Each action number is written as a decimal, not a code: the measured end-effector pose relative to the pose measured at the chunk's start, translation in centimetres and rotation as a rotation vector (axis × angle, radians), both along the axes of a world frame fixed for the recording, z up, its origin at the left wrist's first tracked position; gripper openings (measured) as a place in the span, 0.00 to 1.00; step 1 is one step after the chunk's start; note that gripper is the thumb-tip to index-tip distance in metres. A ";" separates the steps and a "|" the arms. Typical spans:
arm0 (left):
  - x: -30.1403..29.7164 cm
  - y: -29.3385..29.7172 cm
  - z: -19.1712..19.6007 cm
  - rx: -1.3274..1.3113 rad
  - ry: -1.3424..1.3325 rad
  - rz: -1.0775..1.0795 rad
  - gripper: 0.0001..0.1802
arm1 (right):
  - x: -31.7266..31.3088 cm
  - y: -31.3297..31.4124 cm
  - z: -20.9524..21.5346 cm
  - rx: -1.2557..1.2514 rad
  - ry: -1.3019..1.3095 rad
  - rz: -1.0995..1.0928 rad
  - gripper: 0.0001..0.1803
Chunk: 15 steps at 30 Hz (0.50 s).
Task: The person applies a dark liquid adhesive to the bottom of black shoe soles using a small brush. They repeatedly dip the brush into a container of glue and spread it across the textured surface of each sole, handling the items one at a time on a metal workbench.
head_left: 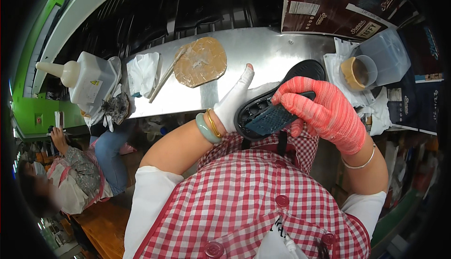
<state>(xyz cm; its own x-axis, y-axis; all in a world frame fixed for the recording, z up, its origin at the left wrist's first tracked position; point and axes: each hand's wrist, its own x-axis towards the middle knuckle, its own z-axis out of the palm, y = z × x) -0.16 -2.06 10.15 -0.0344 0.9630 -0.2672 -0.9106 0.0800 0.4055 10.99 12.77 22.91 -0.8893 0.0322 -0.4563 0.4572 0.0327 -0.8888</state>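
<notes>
A black shoe sole [307, 69] lies slantwise in front of me, its hollow, ribbed heel end nearest my body. My left hand [237, 94], in a white glove, supports the heel end from the left, thumb stretched out and the other fingers hidden under the sole. Over the heel hollow lies a dark blue, textured pad [270, 118]. My right hand [324, 108], in a red-pink knit glove, grips this pad at its right side with bent fingers. Part of the pad's far edge is hidden behind those fingers.
On the metal bench [263, 47] are a taped cardboard disc [199, 64], a stick [164, 78], crumpled white paper [143, 73] and a white squeeze bottle [91, 80]. At right stand a plastic tub [387, 54] and a cup [359, 71]. Another person [80, 179] sits at left.
</notes>
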 end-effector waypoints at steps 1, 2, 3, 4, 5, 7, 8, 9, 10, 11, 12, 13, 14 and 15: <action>-0.3 -0.1 0.1 -0.006 0.014 -0.035 0.50 | -0.2 -0.1 0.0 0.000 0.000 0.012 0.15; -0.4 -0.2 0.2 -0.011 0.029 -0.069 0.51 | -0.4 -0.1 0.1 0.013 0.000 0.029 0.15; -0.4 -0.2 0.5 -0.013 0.031 -0.078 0.51 | -0.6 -0.2 0.1 0.026 0.000 0.050 0.15; -0.4 -0.2 0.8 -0.014 0.034 -0.088 0.52 | -0.9 -0.2 0.1 0.039 0.000 0.069 0.14; -0.4 -0.3 1.0 -0.016 0.036 -0.098 0.52 | -1.1 -0.4 0.2 0.059 0.003 0.090 0.14; -1.0 -0.5 0.5 -0.043 0.102 -0.151 0.53 | -1.7 -0.8 0.6 0.099 0.010 0.132 0.14; -1.3 -0.6 0.1 -0.057 0.134 -0.177 0.54 | -1.9 -1.0 0.6 0.107 0.015 0.139 0.14; -1.6 -0.5 -0.2 -0.060 0.168 -0.192 0.54 | -2.1 -1.1 0.5 0.117 0.019 0.142 0.13; -1.9 -0.4 -0.5 -0.063 0.202 -0.206 0.54 | -2.3 -1.2 0.4 0.126 0.023 0.145 0.13; -2.1 -0.4 -0.8 -0.049 0.222 -0.221 0.55 | -2.5 -1.1 0.3 0.131 0.030 0.168 0.13; -2.3 -0.4 -1.0 -0.036 0.240 -0.236 0.55 | -2.7 -1.0 0.2 0.137 0.037 0.191 0.13; -2.5 -0.4 -1.2 -0.006 0.244 -0.252 0.55 | -2.8 -0.9 0.2 0.142 0.043 0.214 0.13; -2.5 -0.5 -1.2 -0.006 0.222 -0.259 0.56 | -2.8 -0.7 0.0 0.120 0.052 0.225 0.13; -2.5 -0.5 -1.3 -0.004 0.199 -0.268 0.56 | -2.7 -0.4 -0.2 0.100 0.060 0.234 0.13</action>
